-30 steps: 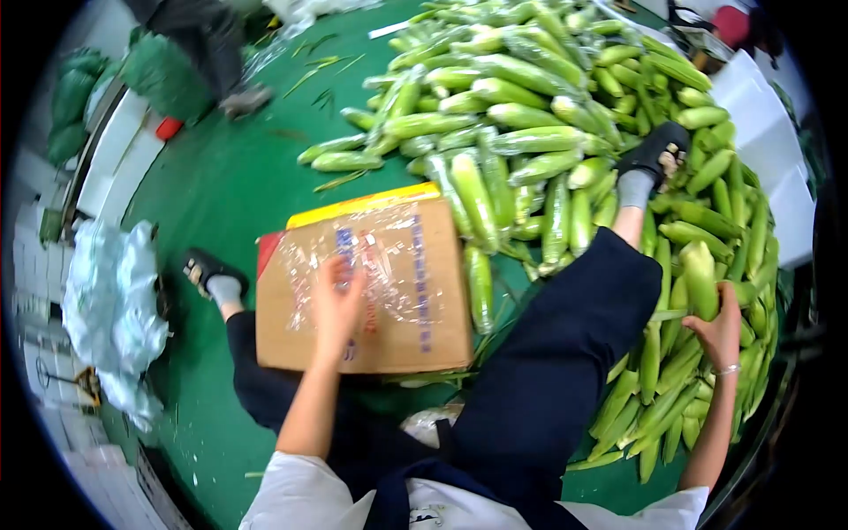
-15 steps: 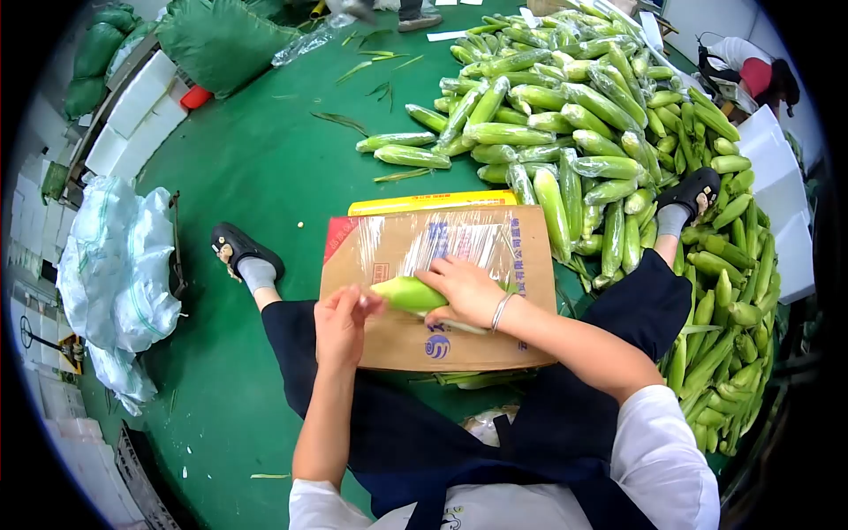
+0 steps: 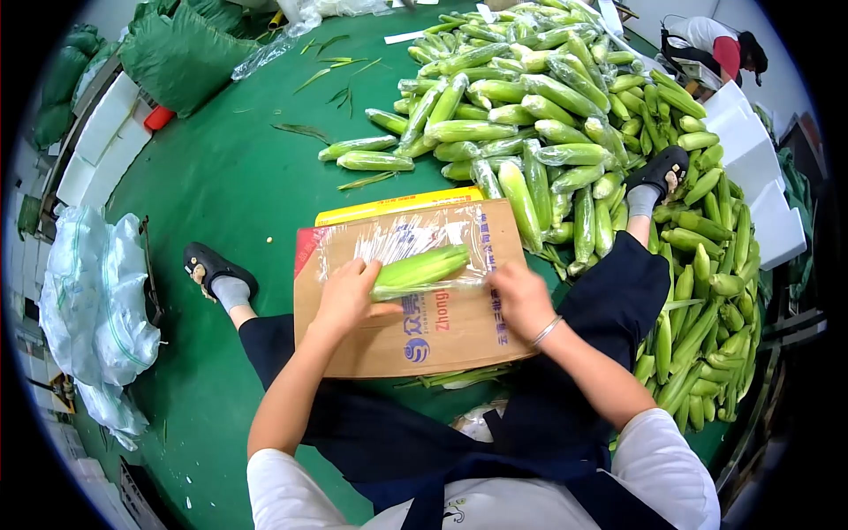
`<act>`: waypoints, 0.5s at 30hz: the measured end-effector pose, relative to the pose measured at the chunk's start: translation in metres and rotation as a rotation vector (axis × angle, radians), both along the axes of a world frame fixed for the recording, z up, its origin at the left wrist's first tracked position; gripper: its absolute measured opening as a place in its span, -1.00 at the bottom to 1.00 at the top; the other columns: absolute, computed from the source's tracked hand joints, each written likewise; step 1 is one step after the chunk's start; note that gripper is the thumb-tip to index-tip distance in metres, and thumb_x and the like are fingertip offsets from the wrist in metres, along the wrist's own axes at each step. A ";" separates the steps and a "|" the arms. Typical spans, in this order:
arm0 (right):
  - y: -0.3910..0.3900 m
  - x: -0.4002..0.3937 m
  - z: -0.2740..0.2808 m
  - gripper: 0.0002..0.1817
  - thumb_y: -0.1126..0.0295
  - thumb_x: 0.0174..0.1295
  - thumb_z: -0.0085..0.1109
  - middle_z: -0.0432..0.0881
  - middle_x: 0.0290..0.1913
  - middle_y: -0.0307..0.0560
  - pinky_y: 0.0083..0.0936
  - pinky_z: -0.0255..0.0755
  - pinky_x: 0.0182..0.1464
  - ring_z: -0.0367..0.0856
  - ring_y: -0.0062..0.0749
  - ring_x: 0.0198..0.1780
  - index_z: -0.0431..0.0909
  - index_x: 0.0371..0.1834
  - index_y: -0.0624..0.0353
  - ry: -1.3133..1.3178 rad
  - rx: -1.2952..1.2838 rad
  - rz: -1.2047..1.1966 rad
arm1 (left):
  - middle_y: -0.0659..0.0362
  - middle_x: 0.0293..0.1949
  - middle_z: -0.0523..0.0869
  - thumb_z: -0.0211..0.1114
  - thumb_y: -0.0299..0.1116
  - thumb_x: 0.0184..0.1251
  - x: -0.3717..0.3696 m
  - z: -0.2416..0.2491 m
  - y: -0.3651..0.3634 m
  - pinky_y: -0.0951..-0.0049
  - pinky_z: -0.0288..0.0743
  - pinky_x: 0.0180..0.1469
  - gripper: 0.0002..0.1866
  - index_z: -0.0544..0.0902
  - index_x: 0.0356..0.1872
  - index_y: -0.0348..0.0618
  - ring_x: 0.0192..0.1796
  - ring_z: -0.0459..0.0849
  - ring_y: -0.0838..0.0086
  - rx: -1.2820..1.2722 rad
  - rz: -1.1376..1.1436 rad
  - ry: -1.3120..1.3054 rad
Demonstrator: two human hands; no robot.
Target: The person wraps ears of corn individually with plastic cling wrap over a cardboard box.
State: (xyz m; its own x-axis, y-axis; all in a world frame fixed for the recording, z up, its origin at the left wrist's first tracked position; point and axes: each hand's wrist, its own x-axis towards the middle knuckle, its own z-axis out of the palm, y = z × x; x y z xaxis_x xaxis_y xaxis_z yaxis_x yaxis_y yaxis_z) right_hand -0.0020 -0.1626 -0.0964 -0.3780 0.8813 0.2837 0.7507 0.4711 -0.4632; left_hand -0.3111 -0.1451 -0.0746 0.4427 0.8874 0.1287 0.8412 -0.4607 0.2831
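Note:
A green ear of corn (image 3: 426,270) in its husk lies on a cardboard box (image 3: 353,352) across my lap, with clear plastic film (image 3: 358,240) spread under and around it. At the ear's left end, my left hand (image 3: 346,296) grips it, fingers around the stub and film. My right hand (image 3: 523,299) is just right of the ear, blurred, with fingers closed at the film's right edge. Chinese lettering and a blue logo mark the box. Behind it sticks out a yellow panel (image 3: 389,206).
A large pile of corn (image 3: 530,97), many ears film-wrapped, lies ahead and right. More unwrapped ears (image 3: 707,327) lie along my right leg. White-blue bags (image 3: 97,300) stand left, green sacks (image 3: 181,57) farther back. Another person (image 3: 720,49) bends over at upper right.
My left hand has taken hold of the ear's left end. My right hand has let go of the ear and moved right to the film's edge. The view has shifted slightly.

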 end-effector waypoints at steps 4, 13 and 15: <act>0.007 -0.005 0.025 -0.87 0.65 0.19 0.13 0.60 -0.40 -0.07 -0.53 0.47 -0.28 0.60 -0.38 -0.37 0.62 -0.24 0.28 0.594 -0.117 -0.284 | 0.02 -0.31 0.58 0.58 -0.12 -0.19 0.014 0.005 -0.045 0.15 0.51 -0.17 -0.44 0.53 -0.20 -0.21 -0.19 0.61 0.09 -0.014 -0.054 -0.031; -0.027 -0.065 0.014 -0.52 0.21 0.30 0.09 0.42 0.12 0.22 -0.04 0.22 0.25 0.35 0.13 0.15 0.39 0.13 0.39 -0.035 -0.163 -0.050 | -0.17 0.04 0.41 0.53 -0.09 -0.02 0.017 0.007 -0.057 0.09 0.37 0.15 -0.29 0.46 0.05 -0.38 0.09 0.43 -0.11 0.058 0.185 -0.125; 0.036 -0.076 0.011 -0.52 0.19 0.28 0.08 0.42 0.13 0.23 -0.02 0.23 0.20 0.37 0.12 0.12 0.42 0.11 0.37 -0.068 0.030 -0.071 | -0.15 0.01 0.43 0.52 -0.11 -0.01 0.012 -0.008 -0.032 0.10 0.38 0.12 -0.31 0.46 0.06 -0.37 0.05 0.45 -0.07 0.238 0.235 -0.120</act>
